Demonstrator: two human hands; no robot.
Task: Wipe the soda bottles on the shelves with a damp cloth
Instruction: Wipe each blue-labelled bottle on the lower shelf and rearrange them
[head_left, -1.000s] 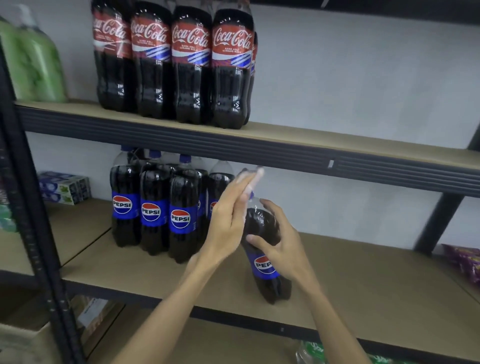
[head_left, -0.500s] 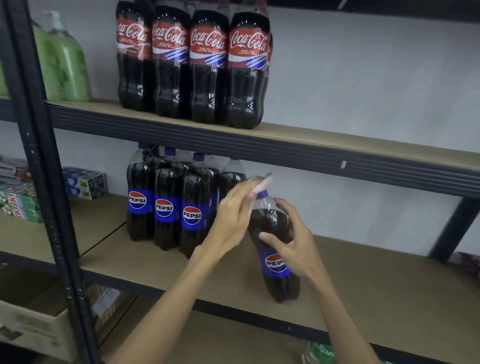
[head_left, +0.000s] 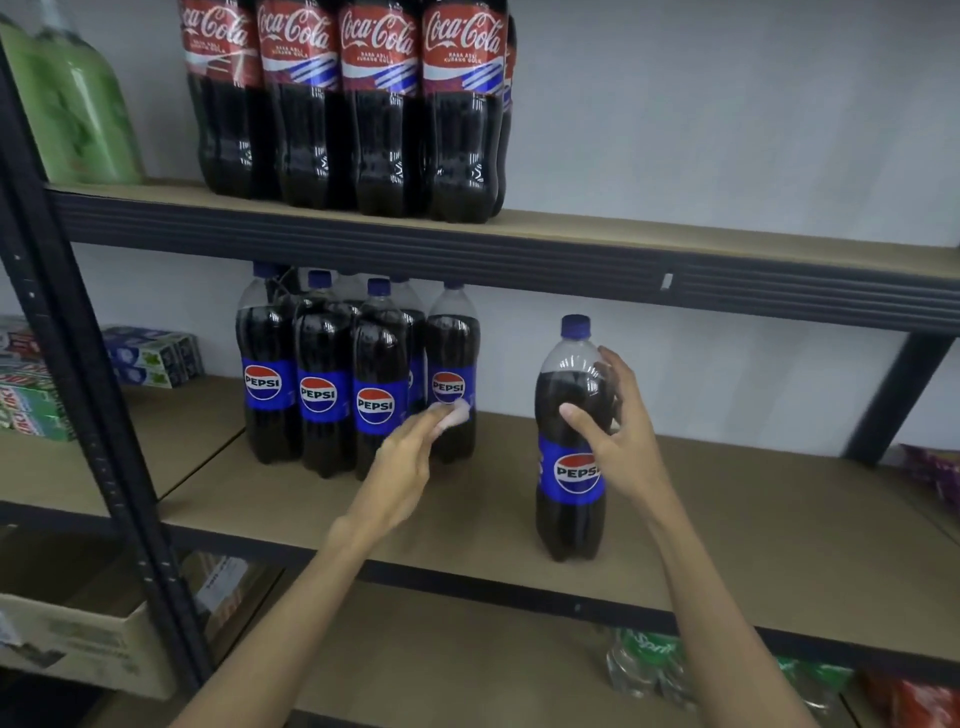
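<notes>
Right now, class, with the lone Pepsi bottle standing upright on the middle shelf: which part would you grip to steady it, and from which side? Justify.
Grip the lone Pepsi bottle on its dark body just above the blue label, coming from its right. It stands upright, the other Pepsi bottles stand to its left, and the right hand wraps it there.

You have one Pepsi bottle (head_left: 571, 441) standing upright alone on the middle shelf (head_left: 779, 493), near the front edge. Its blue cap is on and its label faces you, and your right hand (head_left: 618, 441) grips its shoulder. Well to its left, a tight cluster of Pepsi bottles (head_left: 322, 384) stands upright, labels forward. Coca-Cola bottles (head_left: 379, 104) line the upper shelf (head_left: 675, 234). The pale cloth (head_left: 456, 413), blurred, seems pinched in the fingertips of your left hand (head_left: 405, 467), before the cluster's rightmost bottle.
</notes>
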